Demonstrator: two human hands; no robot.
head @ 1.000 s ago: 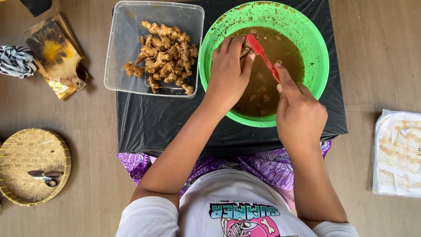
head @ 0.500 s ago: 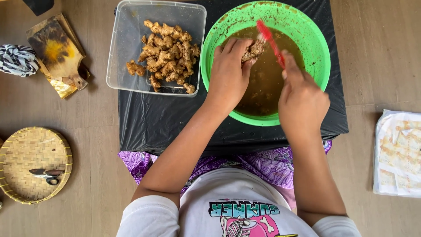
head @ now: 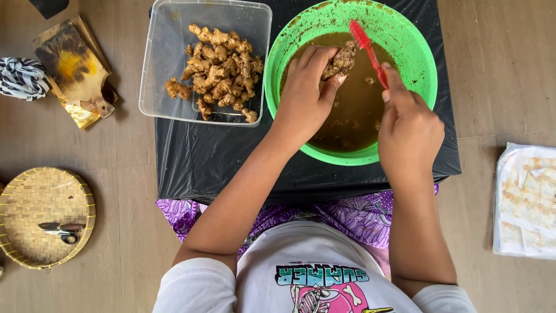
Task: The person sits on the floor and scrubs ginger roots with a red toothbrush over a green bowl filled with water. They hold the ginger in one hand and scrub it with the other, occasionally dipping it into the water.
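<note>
Fingers (head: 324,72) of the left hand (head: 304,104) clamp a ginger root (head: 343,58) over the green bowl (head: 289,40) while the right hand (head: 408,130) grips a red toothbrush (head: 368,49), and hard scrubbing could slip the wet root into the muddy water (head: 353,110).

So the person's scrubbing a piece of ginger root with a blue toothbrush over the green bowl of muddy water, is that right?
Not quite: the toothbrush is red, not blue, as the head view shows. The rest stands: the right hand holds it against the ginger root, which the left hand grips over the green bowl of brown, muddy water.
</note>
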